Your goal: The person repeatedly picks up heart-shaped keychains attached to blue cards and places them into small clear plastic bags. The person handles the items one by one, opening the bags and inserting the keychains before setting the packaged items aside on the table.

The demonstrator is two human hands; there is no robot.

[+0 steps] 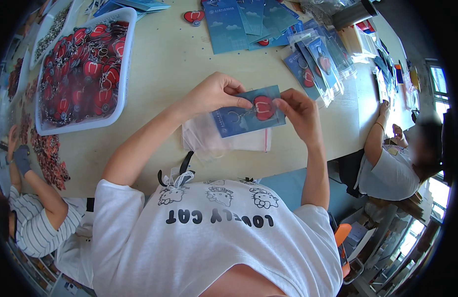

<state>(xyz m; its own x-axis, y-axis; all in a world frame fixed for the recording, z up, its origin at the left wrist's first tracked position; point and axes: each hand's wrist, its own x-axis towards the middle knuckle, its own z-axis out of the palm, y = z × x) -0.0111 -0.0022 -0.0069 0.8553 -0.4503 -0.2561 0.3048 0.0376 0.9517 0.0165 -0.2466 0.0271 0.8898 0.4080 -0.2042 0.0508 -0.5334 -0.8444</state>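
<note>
My left hand pinches the upper left part of a blue card. On the card lies a red heart-shaped keychain, its silver chain and ring stretching to the left. My right hand grips the card's right edge, thumb beside the red heart. Whether a clear bag surrounds the card I cannot tell. Beneath it, flat on the table, rests a stack of clear plastic bags.
A white bin full of red keychains stands at the left. Blue cards lie at the back, with bagged keychain cards to their right. One loose keychain is near the cards. Other people sit at both sides of the table.
</note>
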